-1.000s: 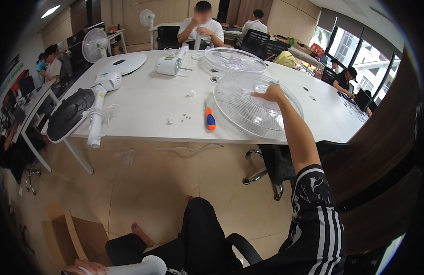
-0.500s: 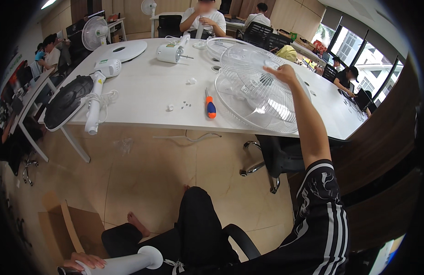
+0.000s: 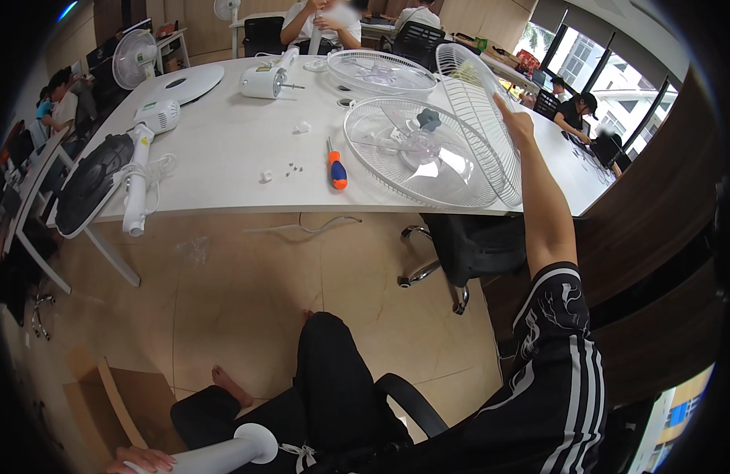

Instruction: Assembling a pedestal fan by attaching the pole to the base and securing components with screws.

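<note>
In the head view, the right of the two hands [image 3: 518,125] is closed on the rim of a round white wire fan guard [image 3: 474,99], tilted up on edge over the white bench [image 3: 223,170]. Beside and partly behind it lies a second white wire guard [image 3: 381,172] with clear plastic blades [image 3: 460,167] and a dark lobed knob [image 3: 429,119]. An orange-and-blue screwdriver [image 3: 337,168] lies to its left. The left hand [image 3: 144,458], low in view, has fingers curled over a white tube with a flared end [image 3: 223,453].

Daylight filled our windows [image 3: 578,59]
We saw a tan floor [image 3: 250,316], white table [image 3: 215,170], black chair [image 3: 487,251] and panelled wall [image 3: 491,17].
</note>
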Tool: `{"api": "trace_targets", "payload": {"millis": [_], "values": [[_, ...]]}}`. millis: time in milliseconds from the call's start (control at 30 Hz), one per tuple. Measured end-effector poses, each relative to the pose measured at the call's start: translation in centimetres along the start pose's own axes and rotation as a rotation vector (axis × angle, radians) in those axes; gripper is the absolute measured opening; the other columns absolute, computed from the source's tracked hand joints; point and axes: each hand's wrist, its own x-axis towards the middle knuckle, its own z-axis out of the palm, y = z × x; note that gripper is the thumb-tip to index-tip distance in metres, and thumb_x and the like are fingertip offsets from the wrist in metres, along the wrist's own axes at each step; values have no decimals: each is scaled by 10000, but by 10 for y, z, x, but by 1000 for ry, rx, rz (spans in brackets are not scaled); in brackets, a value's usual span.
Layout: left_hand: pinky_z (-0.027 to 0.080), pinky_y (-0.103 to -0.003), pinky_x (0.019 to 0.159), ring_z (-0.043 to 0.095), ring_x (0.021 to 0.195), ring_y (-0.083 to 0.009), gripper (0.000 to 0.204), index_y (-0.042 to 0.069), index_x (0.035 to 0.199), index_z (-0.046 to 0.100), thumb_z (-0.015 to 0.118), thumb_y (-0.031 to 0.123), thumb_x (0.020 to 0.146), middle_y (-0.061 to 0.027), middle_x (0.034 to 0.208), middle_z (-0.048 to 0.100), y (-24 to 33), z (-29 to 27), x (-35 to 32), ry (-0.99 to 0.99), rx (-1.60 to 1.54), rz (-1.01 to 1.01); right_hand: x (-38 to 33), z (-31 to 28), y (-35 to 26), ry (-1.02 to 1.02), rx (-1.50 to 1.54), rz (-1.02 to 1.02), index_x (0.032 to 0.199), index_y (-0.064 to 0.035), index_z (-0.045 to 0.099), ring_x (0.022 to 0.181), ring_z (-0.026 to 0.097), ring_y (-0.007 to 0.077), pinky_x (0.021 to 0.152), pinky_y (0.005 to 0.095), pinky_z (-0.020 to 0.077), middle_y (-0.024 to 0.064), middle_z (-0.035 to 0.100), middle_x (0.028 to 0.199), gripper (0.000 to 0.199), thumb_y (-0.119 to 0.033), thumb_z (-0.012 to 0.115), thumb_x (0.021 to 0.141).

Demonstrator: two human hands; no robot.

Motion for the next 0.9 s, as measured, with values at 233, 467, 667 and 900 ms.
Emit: {"api": "trace_targets", "payload": {"millis": [233, 467, 667, 900], "values": [[513, -436, 637, 575, 693, -256, 567, 82, 1056, 571, 413, 619, 966, -122, 836, 557, -4, 8, 3, 8, -12, -35, 24, 28, 60, 42, 45, 21, 1040, 201, 639, 1087, 638, 397, 918, 407, 483, 341, 642, 1113, 1142, -868, 601, 638], [531, -440, 643, 575, 694, -257, 506, 75, 1037, 527, 418, 567, 986, -130, 851, 555, -8, 33, 18, -49, 119, -46, 27, 65, 64, -73, -160, -25, 985, 188, 657, 1012, 670, 395, 853, 428, 510, 330, 665, 1044, 1044, -804, 657, 662], [561, -429, 627, 586, 679, -263, 471, 44, 1021, 526, 431, 506, 1005, -163, 844, 569, -16, 38, 21, -82, 98, -23, 34, 78, 72, -168, -189, -131, 840, 131, 696, 814, 698, 347, 709, 414, 530, 281, 696, 889, 953, -806, 650, 672], [574, -414, 633, 619, 696, -260, 450, 43, 1037, 535, 435, 481, 1014, -148, 862, 588, -18, 26, 26, -144, 63, 23, 20, 84, 38, 295, -150, -581, 867, 18, 623, 883, 647, 321, 789, 383, 510, 182, 656, 877, 584, -515, 807, 715]]}}
